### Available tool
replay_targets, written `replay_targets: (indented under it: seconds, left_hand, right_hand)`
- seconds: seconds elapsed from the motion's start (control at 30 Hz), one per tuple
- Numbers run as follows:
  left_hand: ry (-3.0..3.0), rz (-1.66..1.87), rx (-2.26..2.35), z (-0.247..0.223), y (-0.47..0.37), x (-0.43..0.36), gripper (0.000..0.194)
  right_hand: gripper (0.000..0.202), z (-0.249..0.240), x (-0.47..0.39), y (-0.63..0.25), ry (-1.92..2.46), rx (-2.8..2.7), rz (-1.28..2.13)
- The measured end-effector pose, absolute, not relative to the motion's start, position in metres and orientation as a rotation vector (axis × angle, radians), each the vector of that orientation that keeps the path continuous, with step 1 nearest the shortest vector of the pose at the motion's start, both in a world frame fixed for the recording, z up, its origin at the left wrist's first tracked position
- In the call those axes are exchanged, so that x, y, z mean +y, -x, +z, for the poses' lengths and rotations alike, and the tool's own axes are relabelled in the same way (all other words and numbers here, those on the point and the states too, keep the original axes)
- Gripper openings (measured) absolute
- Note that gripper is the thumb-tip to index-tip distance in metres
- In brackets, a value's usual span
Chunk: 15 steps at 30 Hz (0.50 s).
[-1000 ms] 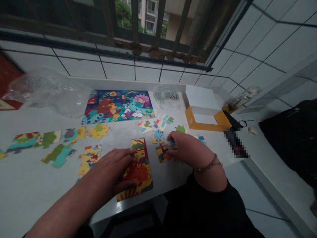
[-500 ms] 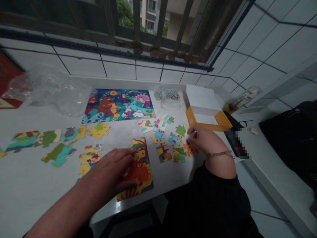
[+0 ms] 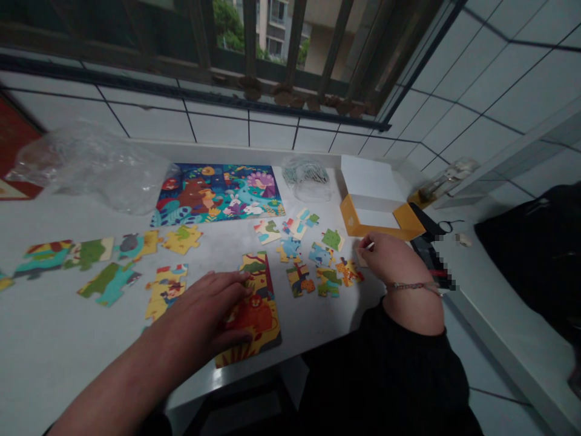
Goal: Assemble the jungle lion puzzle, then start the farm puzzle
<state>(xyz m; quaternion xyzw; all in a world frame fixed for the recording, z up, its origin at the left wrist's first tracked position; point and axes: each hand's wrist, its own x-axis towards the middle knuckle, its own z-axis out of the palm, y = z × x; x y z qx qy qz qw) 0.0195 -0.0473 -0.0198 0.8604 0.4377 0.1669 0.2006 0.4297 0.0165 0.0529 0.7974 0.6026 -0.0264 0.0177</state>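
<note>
My left hand (image 3: 218, 309) lies flat with fingers stretched over a joined puzzle section (image 3: 263, 315) showing a red lion on yellow, near the table's front edge. At the right, my right hand (image 3: 379, 254) pinches a small puzzle piece (image 3: 361, 258) whose visible side looks plain tan; the fingers hide part of it. Just left of that hand lie an orange spotted piece (image 3: 349, 272), a green piece (image 3: 333, 239) and a blue piece (image 3: 322, 254). A piece with a tree (image 3: 299, 280) and a green one (image 3: 329, 283) sit nearer to me.
More puzzle pieces (image 3: 181, 238) are spread at the left. Behind them are a dark-blue animal picture (image 3: 218, 191), a crumpled clear plastic bag (image 3: 100, 169) and a smaller clear bag (image 3: 308, 178). An opened yellow box (image 3: 381, 232) stands beyond my right hand, by a dark phone-like object (image 3: 426, 254).
My right hand has shifted slightly right, away from the orange spotted piece, and the tan piece now shows under its fingers. My left hand has stayed in place.
</note>
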Motion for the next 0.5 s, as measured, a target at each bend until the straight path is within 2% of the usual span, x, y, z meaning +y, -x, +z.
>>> replay_targets:
  seconds: [0.17,0.37,0.5]
  left_hand:
    - [-2.357,0.378,1.265,-0.003,-0.027,-0.051,0.051]
    - [-2.302,0.315,1.276,0.012,-0.030,-0.054,0.052]
    - [-2.293,0.361,1.270,0.015,-0.020,-0.051,0.035]
  right_hand:
    - [0.032,0.051,0.025,-0.406,-2.370,1.990,-0.202]
    - [0.035,0.036,0.039,-0.377,-2.292,2.174,-0.148]
    - [0.035,0.035,0.041,-0.368,-2.365,2.203,-0.098]
